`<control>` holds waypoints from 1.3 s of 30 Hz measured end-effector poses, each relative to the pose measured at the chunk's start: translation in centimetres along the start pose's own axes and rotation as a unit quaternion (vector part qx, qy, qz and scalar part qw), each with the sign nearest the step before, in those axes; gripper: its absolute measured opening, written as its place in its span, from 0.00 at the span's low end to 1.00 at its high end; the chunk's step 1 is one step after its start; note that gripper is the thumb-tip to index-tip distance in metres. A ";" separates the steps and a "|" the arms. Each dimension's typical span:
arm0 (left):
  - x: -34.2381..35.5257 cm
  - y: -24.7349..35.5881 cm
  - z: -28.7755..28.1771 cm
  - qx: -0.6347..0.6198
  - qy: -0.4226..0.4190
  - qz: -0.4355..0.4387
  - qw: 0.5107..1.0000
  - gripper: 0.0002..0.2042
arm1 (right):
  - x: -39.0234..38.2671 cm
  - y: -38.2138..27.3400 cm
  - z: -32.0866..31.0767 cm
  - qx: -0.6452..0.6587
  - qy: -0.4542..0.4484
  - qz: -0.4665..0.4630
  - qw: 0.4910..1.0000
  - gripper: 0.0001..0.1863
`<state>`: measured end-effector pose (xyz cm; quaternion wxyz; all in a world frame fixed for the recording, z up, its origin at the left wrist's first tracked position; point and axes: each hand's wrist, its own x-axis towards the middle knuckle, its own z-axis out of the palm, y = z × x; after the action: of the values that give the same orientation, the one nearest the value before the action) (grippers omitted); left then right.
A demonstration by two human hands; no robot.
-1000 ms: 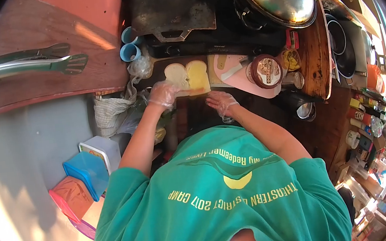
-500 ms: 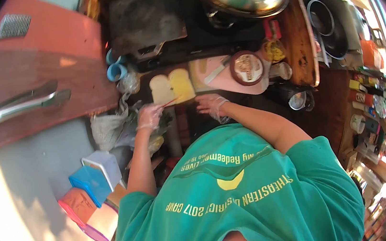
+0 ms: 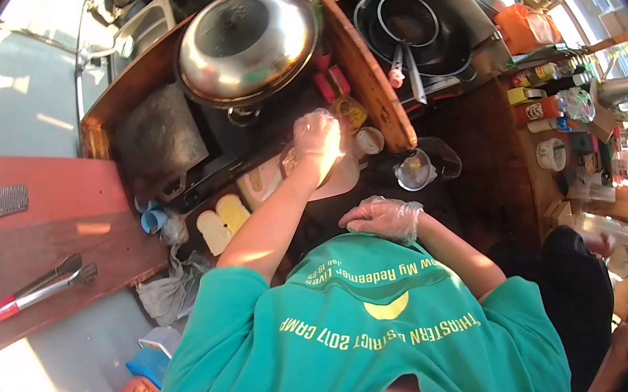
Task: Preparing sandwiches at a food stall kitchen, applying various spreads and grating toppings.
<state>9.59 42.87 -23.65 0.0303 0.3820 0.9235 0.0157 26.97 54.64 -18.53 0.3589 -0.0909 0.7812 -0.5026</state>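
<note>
My left hand (image 3: 317,139), in a clear plastic glove, reaches forward over the pink cutting board (image 3: 345,180). Its fingers look curled in, and whatever they hold is hidden. Beneath that hand and wrist, a round tub with a brown rim (image 3: 288,160) is mostly covered. Beside the tub, a pale-handled knife (image 3: 273,183) lies on the board. My right hand (image 3: 381,215), also gloved, hovers in front of my shirt with its fingers loosely stretched, holding nothing. Left of the board are a plain bread slice (image 3: 214,232) and a yellow-topped slice (image 3: 234,213).
Past the board stand a large domed steel lid (image 3: 247,43) and a flat dark griddle (image 3: 160,133). A container of yellow stuff (image 3: 352,113) sits near my left hand. Tongs (image 3: 39,291) lie on the red table at left. Another person in dark clothes (image 3: 577,297) is at lower right.
My left hand has gone from the bread, where it held a thin red stick, to over the tub. My right hand has drawn back toward my shirt. The view has shifted right.
</note>
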 end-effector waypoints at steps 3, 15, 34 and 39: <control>5.4 1.8 4.6 -0.089 -0.125 -0.125 0.980 0.12 | -2.1 2.2 -0.6 0.033 0.047 0.010 0.998 0.24; -11.3 -3.7 -6.2 -0.153 0.187 -0.064 0.968 0.12 | 2.2 -0.9 -5.4 0.232 -0.183 -0.033 0.955 0.25; -57.1 29.6 -28.2 0.545 0.514 -0.581 0.318 0.06 | 5.9 -19.7 10.3 -0.081 -0.397 -0.483 0.776 0.18; -60.6 33.2 -28.4 0.515 0.548 -0.621 0.222 0.08 | 5.9 -26.5 18.3 0.077 -0.562 -0.117 0.815 0.23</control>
<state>73.89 23.36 9.12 -0.6866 -0.4816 0.4664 -0.2814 28.83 25.81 -3.12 0.6796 -0.4204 0.3860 -0.4609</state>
